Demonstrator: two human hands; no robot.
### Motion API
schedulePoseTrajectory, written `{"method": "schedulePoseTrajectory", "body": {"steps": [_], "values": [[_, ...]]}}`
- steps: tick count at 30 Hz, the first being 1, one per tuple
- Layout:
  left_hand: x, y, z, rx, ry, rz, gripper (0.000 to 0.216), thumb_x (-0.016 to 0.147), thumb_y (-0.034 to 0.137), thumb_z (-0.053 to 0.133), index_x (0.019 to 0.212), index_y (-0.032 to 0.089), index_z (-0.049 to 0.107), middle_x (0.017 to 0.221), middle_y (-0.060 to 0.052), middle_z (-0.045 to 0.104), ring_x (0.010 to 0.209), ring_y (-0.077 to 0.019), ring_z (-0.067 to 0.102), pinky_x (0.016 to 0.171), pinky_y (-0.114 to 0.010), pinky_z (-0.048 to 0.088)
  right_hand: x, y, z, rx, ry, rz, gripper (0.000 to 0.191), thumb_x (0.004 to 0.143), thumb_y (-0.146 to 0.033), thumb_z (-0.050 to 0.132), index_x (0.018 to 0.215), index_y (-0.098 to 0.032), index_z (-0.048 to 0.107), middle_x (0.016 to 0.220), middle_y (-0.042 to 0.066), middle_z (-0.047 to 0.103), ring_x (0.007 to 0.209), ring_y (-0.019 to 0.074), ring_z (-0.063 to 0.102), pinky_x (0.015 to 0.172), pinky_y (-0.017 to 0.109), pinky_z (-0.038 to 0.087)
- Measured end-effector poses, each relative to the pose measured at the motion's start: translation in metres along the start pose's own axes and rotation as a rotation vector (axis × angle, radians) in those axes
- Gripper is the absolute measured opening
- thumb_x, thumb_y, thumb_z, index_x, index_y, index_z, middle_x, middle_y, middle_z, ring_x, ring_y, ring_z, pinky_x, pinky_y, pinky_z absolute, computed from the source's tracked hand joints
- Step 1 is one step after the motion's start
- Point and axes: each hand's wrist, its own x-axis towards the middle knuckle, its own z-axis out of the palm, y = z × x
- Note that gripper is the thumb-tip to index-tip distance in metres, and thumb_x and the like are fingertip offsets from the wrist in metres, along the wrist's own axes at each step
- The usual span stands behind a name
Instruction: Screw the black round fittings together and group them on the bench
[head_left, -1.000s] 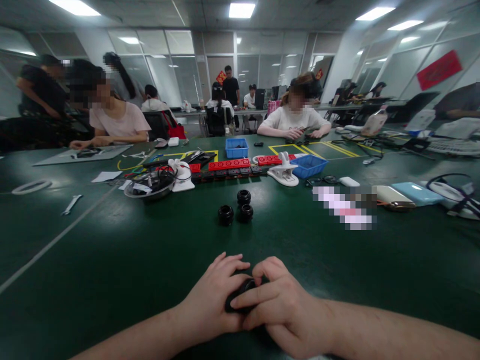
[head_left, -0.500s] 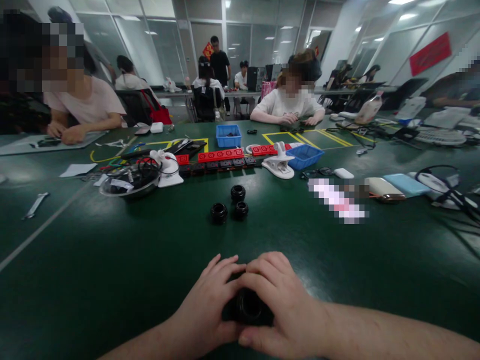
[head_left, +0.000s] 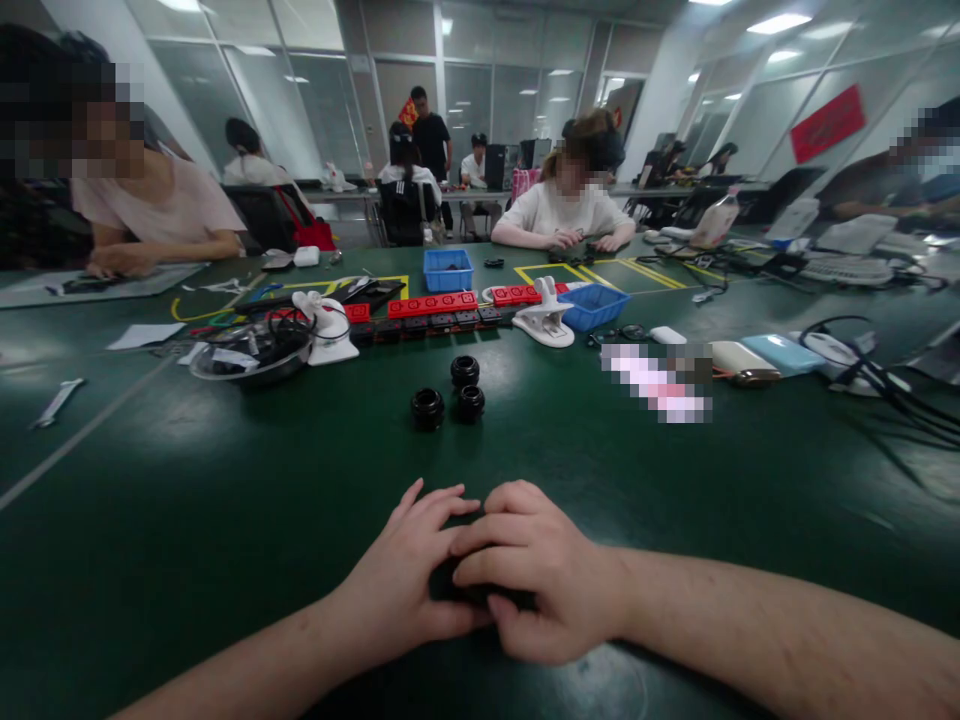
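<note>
Both hands meet low at the near edge of the green bench (head_left: 187, 520), closed together around a small black part (head_left: 450, 585) that is almost wholly hidden between them. The left hand (head_left: 405, 580) curls in from the left with its fingers (head_left: 439, 505) spread over the top of the part and its thumb tucked beneath. The right hand (head_left: 536, 570) wraps in from the right, fingers laid across the front and thumb pressing at the underside, so both are clenched on the same piece. Only a dark sliver of it shows in the gap between the thumbs; its shape cannot be made out.

Farther out on the bench, well apart from the hands, three black round fittings (head_left: 448, 392) stand in a tight cluster, two in front and one behind. Beyond them runs a row of red and black blocks (head_left: 431, 312), with a white clamp stand (head_left: 544, 320) at its right end and another white stand (head_left: 326, 330) at its left. A clear bowl (head_left: 251, 360) holding dark cables sits left of that. Two blue bins (head_left: 448, 270) (head_left: 596, 305) lie behind the row. A wrench (head_left: 54, 402) lies far left. A seated person in a white shirt (head_left: 562, 212) works across the bench, and another in a pink shirt (head_left: 150, 205) sits at the far left
</note>
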Motion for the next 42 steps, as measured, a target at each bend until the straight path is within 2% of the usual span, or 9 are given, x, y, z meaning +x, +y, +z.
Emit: {"method": "schedulePoseTrajectory", "body": {"steps": [3, 6, 12, 16, 21, 24, 28, 31, 42], "values": [[0.000, 0.002, -0.002, 0.009, -0.018, -0.009, 0.037, 0.064, 0.038, 0.072, 0.100, 0.032, 0.063, 0.123, -0.001, 0.050, 0.121, -0.0307, 0.038, 0.103, -0.057, 0.012, 0.001, 0.002, 0.002, 0.165, 0.040, -0.024, 0.022, 0.064, -0.016, 0.038, 0.077, -0.018, 0.055, 0.083, 0.000, 0.067, 0.072, 0.0108, 0.055, 0.072, 0.031, 0.037], [0.000, 0.001, -0.001, 0.007, -0.012, -0.007, 0.044, 0.065, 0.042, 0.071, 0.107, 0.033, 0.060, 0.122, -0.003, 0.051, 0.120, -0.0308, 0.038, 0.103, -0.057, 0.014, 0.002, 0.002, 0.004, 0.229, 0.060, -0.029, 0.019, 0.061, -0.016, 0.036, 0.072, -0.018, 0.052, 0.083, 0.000, 0.068, 0.069, 0.0091, 0.056, 0.072, 0.031, 0.036], [0.000, -0.006, 0.005, 0.011, -0.004, 0.019, 0.046, 0.067, 0.048, 0.068, 0.109, 0.032, 0.059, 0.123, -0.003, 0.050, 0.121, -0.0312, 0.037, 0.102, -0.056, 0.017, 0.001, 0.003, 0.001, 0.166, -0.020, -0.042, 0.020, 0.064, -0.017, 0.033, 0.073, -0.020, 0.051, 0.089, -0.002, 0.068, 0.072, 0.0112, 0.052, 0.074, 0.033, 0.034], [-0.001, -0.005, 0.006, -0.005, 0.018, 0.012, 0.051, 0.066, 0.046, 0.069, 0.113, 0.030, 0.056, 0.124, -0.004, 0.051, 0.120, -0.0313, 0.039, 0.103, -0.056, 0.018, 0.000, 0.001, -0.005, 0.124, 0.053, -0.124, 0.024, 0.070, -0.021, 0.036, 0.082, -0.019, 0.056, 0.099, 0.004, 0.063, 0.081, 0.0145, 0.050, 0.074, 0.033, 0.035], [-0.002, -0.003, 0.002, -0.001, -0.003, 0.010, 0.054, 0.068, 0.046, 0.068, 0.117, 0.030, 0.052, 0.128, -0.005, 0.048, 0.122, -0.0306, 0.037, 0.103, -0.057, 0.018, -0.004, -0.005, -0.006, 0.014, 0.183, 0.033, 0.041, 0.082, -0.047, 0.043, 0.103, -0.013, 0.052, 0.092, 0.008, 0.057, 0.082, 0.0177, 0.049, 0.073, 0.034, 0.037], [-0.002, -0.004, 0.002, -0.003, -0.002, 0.023, 0.059, 0.068, 0.046, 0.069, 0.121, 0.032, 0.049, 0.128, -0.005, 0.048, 0.122, -0.0305, 0.037, 0.103, -0.057, 0.017, -0.006, -0.007, -0.004, -0.052, 0.130, 0.143, 0.049, 0.078, -0.056, 0.046, 0.101, -0.013, 0.053, 0.094, 0.009, 0.056, 0.083, 0.0198, 0.047, 0.072, 0.035, 0.035], [-0.001, -0.001, 0.002, 0.000, 0.000, 0.012, 0.059, 0.066, 0.040, 0.071, 0.120, 0.031, 0.050, 0.125, -0.004, 0.050, 0.122, -0.0290, 0.038, 0.104, -0.054, 0.018, -0.006, -0.006, -0.003, -0.084, -0.002, 0.145, 0.032, 0.077, -0.038, 0.050, 0.101, -0.017, 0.056, 0.097, 0.007, 0.056, 0.082, 0.0196, 0.046, 0.070, 0.035, 0.034], [0.000, 0.002, 0.000, -0.004, -0.011, -0.004, 0.061, 0.064, 0.037, 0.072, 0.121, 0.031, 0.050, 0.124, -0.004, 0.050, 0.122, -0.0288, 0.038, 0.104, -0.054, 0.018, -0.004, -0.005, -0.003, -0.024, -0.006, 0.092, 0.028, 0.072, -0.027, 0.047, 0.096, -0.016, 0.057, 0.092, 0.006, 0.057, 0.081, 0.0186, 0.045, 0.072, 0.034, 0.035], [0.000, 0.001, 0.000, -0.007, 0.003, -0.004, 0.043, 0.065, 0.045, 0.070, 0.104, 0.029, 0.061, 0.122, -0.004, 0.051, 0.120, -0.0312, 0.039, 0.103, -0.055, 0.017, -0.002, 0.001, -0.001, 0.137, -0.100, -0.048, 0.016, 0.060, -0.014, 0.040, 0.065, -0.019, 0.054, 0.090, -0.004, 0.066, 0.073, 0.0131, 0.045, 0.073, 0.033, 0.032]]}}
